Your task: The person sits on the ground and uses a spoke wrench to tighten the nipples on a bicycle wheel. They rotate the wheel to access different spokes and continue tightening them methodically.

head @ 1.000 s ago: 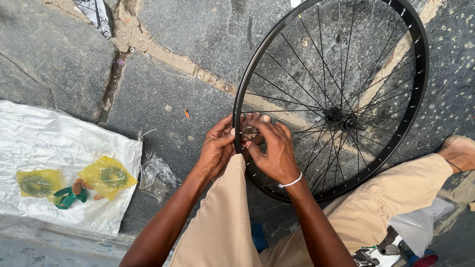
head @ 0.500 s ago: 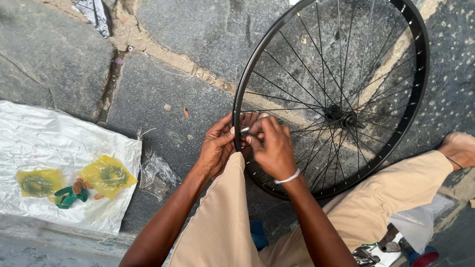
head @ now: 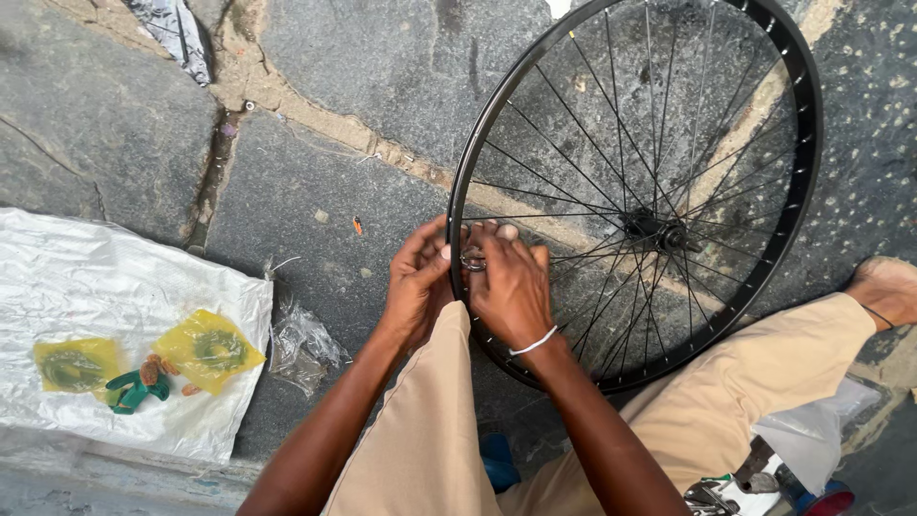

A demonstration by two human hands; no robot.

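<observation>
- I sit on the stone floor [head: 315, 191], and the black wheel [head: 793, 229] stands almost flat in front of me, its lower rim close against my knee [head: 430, 420].
- My left hand [head: 417, 285] is on the outside of the rim, at its left edge; the thumb and the fingers are curled together and touch the rim.
- My right hand [head: 511, 287] is just beside it, on the inner side of the rim, over the spokes [head: 592, 162]. Its fingers are bent and closed down, and a white band [head: 532, 342] is around the wrist.
- Between the two hands there is a small metal ring [head: 473, 260], right at the rim. Both hands pinch around it, but I cannot tell exactly which fingers hold it, because they cover most of it.
- The hub [head: 654, 229] is to the right of my hands, well apart from them.
- At the left, a white sheet [head: 115, 277] lies on the floor. Two yellow packets [head: 205, 352] lie on it, and between them a green piece [head: 134, 392] with some small brown parts.
- A crumpled clear plastic [head: 301, 344] lies just beside the right edge of the sheet.
- My bare foot [head: 884, 287] rests on the floor at the far right, beside the wheel.
</observation>
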